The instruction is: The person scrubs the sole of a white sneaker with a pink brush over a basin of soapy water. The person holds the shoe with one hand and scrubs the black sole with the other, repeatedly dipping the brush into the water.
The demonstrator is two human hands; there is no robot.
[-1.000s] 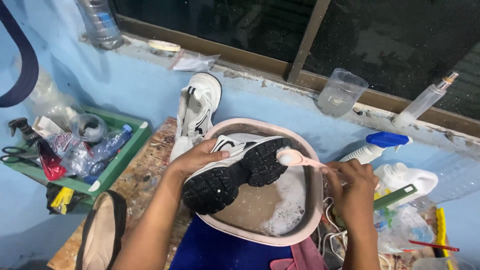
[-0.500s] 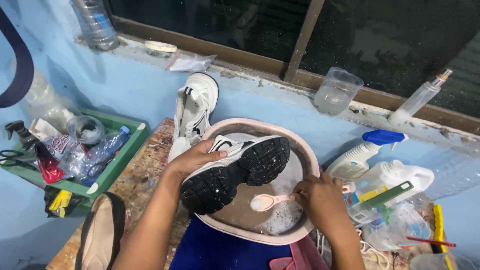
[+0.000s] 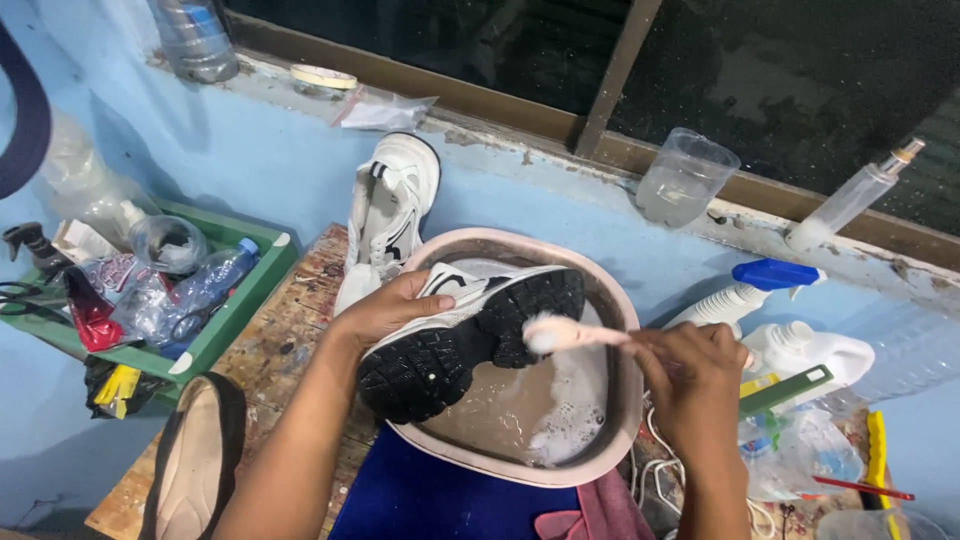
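My left hand [image 3: 385, 310] grips a white sneaker with a black sole [image 3: 455, 335], holding it sole-up on its side over a pink basin [image 3: 620, 420] of murky, soapy water. In my right hand [image 3: 695, 385] is a pink toothbrush [image 3: 560, 335], its soapy head touching the sole near the heel. A second white sneaker [image 3: 390, 215] leans upright against the blue wall just behind the basin.
A green tray [image 3: 225, 320] of bottles and wrappers sits at left, a dark shoe [image 3: 195, 455] below it. A white spray bottle with blue trigger [image 3: 745, 290], a white jug [image 3: 825, 350] and clutter lie at right. A plastic cup [image 3: 685, 180] stands on the window ledge.
My right hand dipped the toothbrush into the basin water, then brought it back up onto the sneaker's sole. My left hand kept the sneaker in place.
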